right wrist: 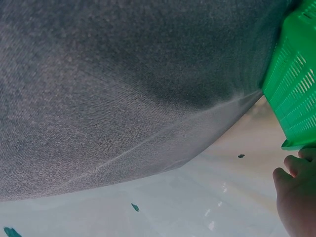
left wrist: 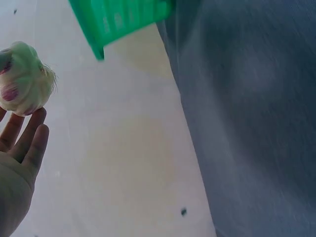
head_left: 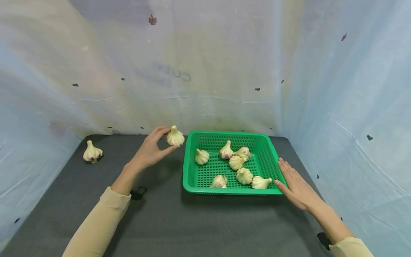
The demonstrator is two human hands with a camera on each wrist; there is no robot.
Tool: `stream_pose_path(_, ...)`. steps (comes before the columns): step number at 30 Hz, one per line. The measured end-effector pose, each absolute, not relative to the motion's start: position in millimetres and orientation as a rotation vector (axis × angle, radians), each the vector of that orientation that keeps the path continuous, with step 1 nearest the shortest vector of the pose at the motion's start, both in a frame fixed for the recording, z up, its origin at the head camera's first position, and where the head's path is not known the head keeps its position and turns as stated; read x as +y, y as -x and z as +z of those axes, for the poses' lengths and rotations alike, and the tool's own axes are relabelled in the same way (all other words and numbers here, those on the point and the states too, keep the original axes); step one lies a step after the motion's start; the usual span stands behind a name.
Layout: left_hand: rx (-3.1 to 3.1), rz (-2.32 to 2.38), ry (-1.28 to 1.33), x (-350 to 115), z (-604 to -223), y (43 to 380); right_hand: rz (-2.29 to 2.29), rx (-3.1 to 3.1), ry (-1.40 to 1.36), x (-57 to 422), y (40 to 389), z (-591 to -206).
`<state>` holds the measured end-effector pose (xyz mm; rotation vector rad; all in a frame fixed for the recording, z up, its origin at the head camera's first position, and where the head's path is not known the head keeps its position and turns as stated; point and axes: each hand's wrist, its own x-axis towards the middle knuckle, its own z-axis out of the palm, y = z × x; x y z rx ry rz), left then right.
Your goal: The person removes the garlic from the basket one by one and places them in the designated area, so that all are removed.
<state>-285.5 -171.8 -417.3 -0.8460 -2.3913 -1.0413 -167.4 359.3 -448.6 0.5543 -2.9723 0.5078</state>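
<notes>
In the head view my left hand (head_left: 151, 150) pinches a garlic bulb (head_left: 175, 137) between thumb and fingers, its stem pointing up, just left of the green basket (head_left: 187, 160). The left wrist view shows the same garlic bulb (left wrist: 24, 81) above the fingers, purple streaks and root end visible. My right hand (head_left: 297, 185) rests with straight fingers on the basket's right rim, the thumb at the near right corner. In the right wrist view the right hand (right wrist: 298, 190) is at the basket's edge (right wrist: 296, 140). Several garlic bulbs (head_left: 236, 162) lie inside the basket.
Another garlic bulb (head_left: 92, 152) lies at the far left of the dark table (head_left: 199, 228). Pale plastic sheeting (head_left: 208, 71) with small dark spots hangs behind the table and along both sides.
</notes>
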Motion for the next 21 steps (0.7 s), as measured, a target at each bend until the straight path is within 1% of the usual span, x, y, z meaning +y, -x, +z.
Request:
stream_pose_path(10,-2.44,-0.996,0.641,-224.4,-418.4,276.3,0.505,-2.946,-0.579,359.7,168.6,-452.5)
stream_pose_path(21,-2.525,-0.916,0.467,-278.9,-433.0,266.5,0.521,-2.949,-0.58,360.0,167.8,-452.1)
